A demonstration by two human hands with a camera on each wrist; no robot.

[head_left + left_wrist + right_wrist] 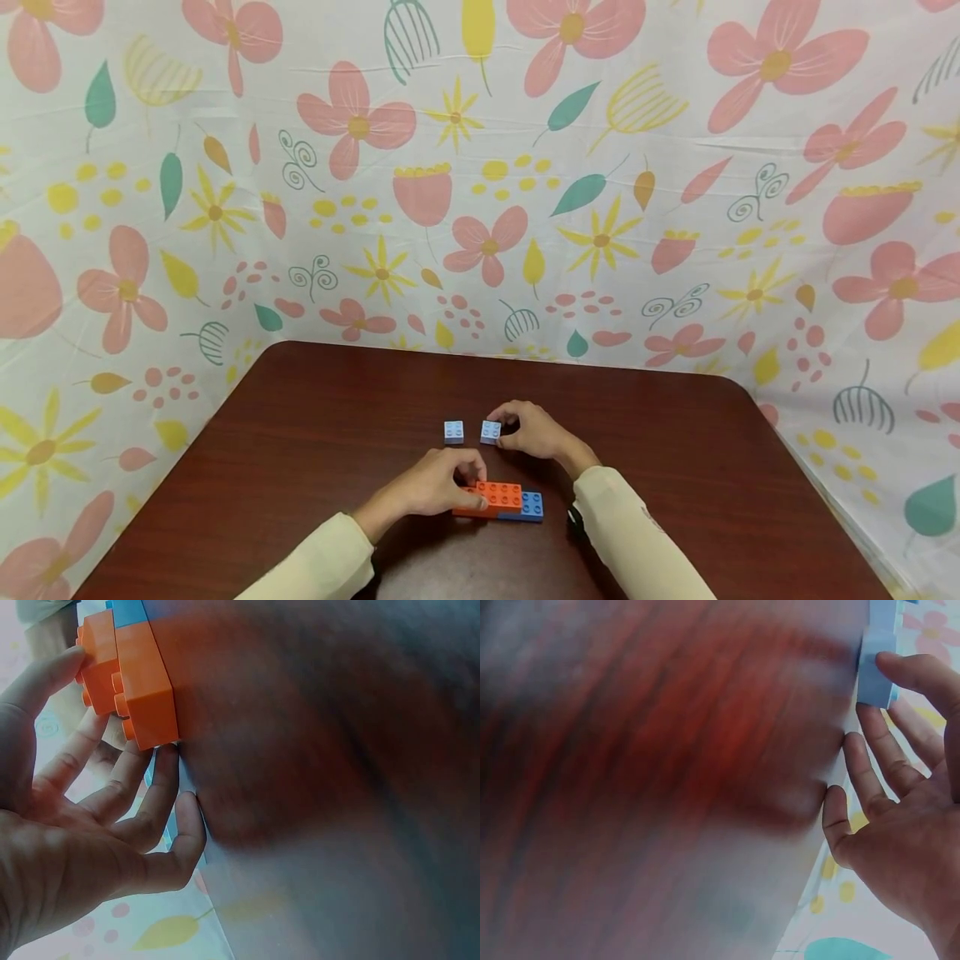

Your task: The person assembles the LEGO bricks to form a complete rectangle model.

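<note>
So both hands are busy here, and they're well apart from each other. The left hand (433, 483) has its thumb and fingers around a little stack of bricks, gripping it at the upper orange brick (504, 493). That one sits on top of two others: the lower orange brick (472, 513), whose end is right by the left fingertips in the left wrist view, and a darker blue brick (532, 505) poking out on the side away from the left palm. Stack's resting on the tabletop (337, 417), just to the right of the left hand and closer to the person than the right hand is.

The right hand (534, 431) is reaching further out, pinching a pale blue brick (490, 432) between thumb and fingers. The right wrist view shows the thumb pressed on one face of it, with the other fingers spread out below. There's a second pale brick (453, 432) past the left hand's knuckles, a bit left of the one in the right hand and not touching it, studs up, nobody holding it.

Both arms come in wearing cream sleeves (637, 533), one behind each hand. Way beyond the hands there's a white cloth (420, 250) covered in pink flowers, yellow blooms and green leaves.
</note>
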